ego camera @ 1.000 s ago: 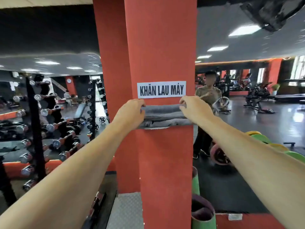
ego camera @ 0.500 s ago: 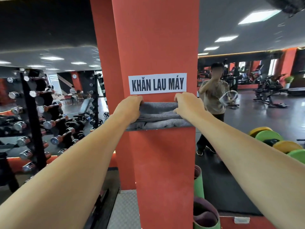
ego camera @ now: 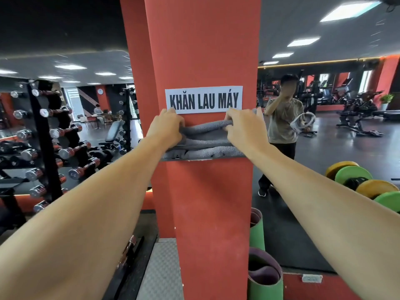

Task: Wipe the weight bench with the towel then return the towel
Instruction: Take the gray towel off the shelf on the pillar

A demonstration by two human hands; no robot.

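Right now both hands are closed on a gray towel: the left hand (ego camera: 166, 129) pinches its left end and the right hand (ego camera: 243, 126) its right end, so the top towel (ego camera: 206, 126) hangs stretched between them, lifted just above the rest of the folded stack (ego camera: 201, 148). That stack sits on a small shelf (ego camera: 203, 158) fixed to the front of a red pillar (ego camera: 205, 50), with the raised towel near the shelf's back edge, just under a printed sign (ego camera: 203, 100).

Whether this is the towel being taken or being put back cannot be told from the view; my guess is the start, with wiping and return both left to do. A weight bench (ego camera: 113, 133) stands well apart, past the left side of the pillar, and nothing shows it wiped.

The room is a gym: dumbbell racks (ego camera: 43, 135) on the left, colored weight plates (ego camera: 363, 182) on the right, rolled mats (ego camera: 264, 276) at the pillar's foot, and another person (ego camera: 281, 126) standing beyond the pillar's right edge.
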